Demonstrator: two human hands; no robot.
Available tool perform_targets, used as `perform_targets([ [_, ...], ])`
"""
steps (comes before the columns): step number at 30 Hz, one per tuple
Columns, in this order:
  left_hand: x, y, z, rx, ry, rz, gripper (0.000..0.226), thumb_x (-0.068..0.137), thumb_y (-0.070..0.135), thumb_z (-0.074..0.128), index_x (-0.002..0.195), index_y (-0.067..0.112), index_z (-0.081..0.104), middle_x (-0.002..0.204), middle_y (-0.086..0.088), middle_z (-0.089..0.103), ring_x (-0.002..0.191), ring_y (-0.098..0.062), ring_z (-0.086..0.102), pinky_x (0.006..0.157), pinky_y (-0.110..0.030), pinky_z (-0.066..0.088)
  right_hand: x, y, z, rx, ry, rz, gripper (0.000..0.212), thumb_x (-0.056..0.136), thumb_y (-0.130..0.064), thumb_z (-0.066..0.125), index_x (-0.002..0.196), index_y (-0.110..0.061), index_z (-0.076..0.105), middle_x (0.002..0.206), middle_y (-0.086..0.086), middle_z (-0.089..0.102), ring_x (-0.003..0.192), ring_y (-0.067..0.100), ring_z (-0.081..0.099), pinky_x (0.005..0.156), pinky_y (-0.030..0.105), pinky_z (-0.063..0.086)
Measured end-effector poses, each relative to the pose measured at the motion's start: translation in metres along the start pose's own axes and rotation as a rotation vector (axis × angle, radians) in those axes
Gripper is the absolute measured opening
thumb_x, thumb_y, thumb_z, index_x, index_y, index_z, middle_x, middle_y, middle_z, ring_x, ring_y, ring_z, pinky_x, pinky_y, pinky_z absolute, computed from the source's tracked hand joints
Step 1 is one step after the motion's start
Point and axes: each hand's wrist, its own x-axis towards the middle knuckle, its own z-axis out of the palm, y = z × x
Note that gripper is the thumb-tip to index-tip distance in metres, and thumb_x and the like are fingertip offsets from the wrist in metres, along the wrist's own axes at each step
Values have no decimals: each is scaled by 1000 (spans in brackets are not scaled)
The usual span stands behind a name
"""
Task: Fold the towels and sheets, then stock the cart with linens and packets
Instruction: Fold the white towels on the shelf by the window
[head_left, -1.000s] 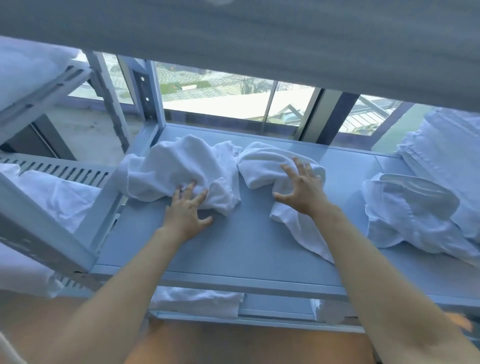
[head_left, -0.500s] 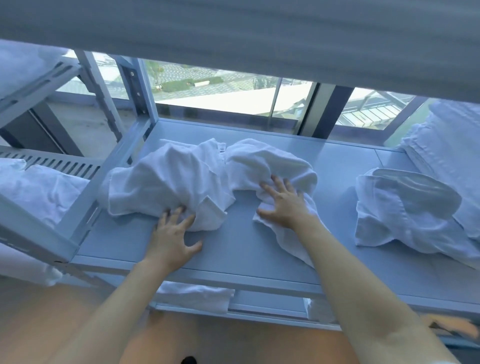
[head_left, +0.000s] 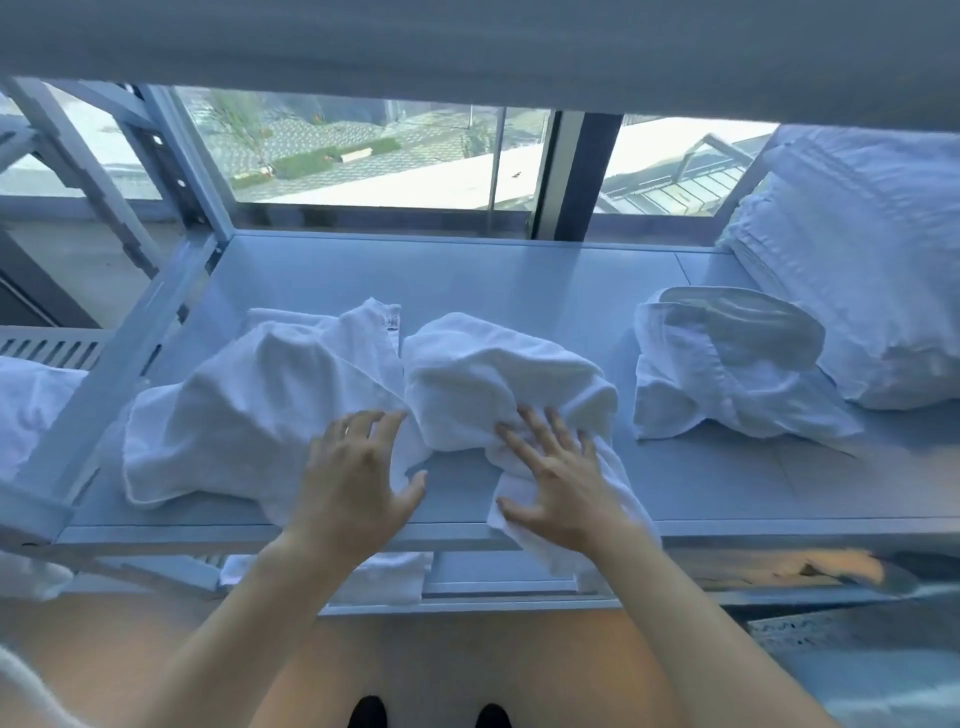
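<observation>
Your two crumpled towels (head_left: 249, 410) (head_left: 498, 379) are white terry cloth, soft and nubby-looking. The shelf (head_left: 519, 280) under them is painted metal, smooth and matt pale grey, and the bundle (head_left: 727, 364) to your right looks like thinner, smoother woven cloth.

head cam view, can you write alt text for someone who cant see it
Two bare hands press on crumpled white towels on a pale metal shelf: the left hand on the left towel, the right hand on the middle towel. Another crumpled white linen and a folded stack sit to the right, with a window behind.
</observation>
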Motion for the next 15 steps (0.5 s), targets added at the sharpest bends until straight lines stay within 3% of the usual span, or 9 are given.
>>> perform_targets([
  [3,34,28,7,-5,-34,168,82,81,53,74,150,20,47,151,-8,46,140,-32,41,108,-49,42,-5,13,-28,85,70,-53,97,77,-72,59,160,-46,16,171,-15,-5,159,23,-5,120,65,21],
  [6,71,44,30,74,-164,226,105,76,72,69,161,35,20,169,-5,11,156,-32,10,117,-55,31,4,35,-58,111,154,-115,116,65,-75,73,161,-42,18,172,-12,-5,159,22,-6,121,64,21],
  [9,104,54,54,105,-325,192,126,63,87,66,159,49,-8,170,4,-17,157,-32,-14,118,-66,20,19,58,-75,130,5,-51,144,46,-73,86,161,-49,2,169,-17,-19,158,21,-15,124,62,11],
  [13,108,65,88,83,-510,144,137,49,96,63,158,51,-6,167,10,-28,154,-26,-28,117,-72,9,34,78,-67,92,-175,17,155,41,-65,93,159,-52,-6,168,-14,-25,157,19,-19,126,57,3],
  [15,99,68,102,100,-524,149,141,44,99,60,157,50,-9,166,9,-29,151,-25,-33,116,-72,5,35,85,-59,128,-188,21,151,43,-68,91,160,-50,-3,169,-14,-18,158,16,-12,127,54,8],
])
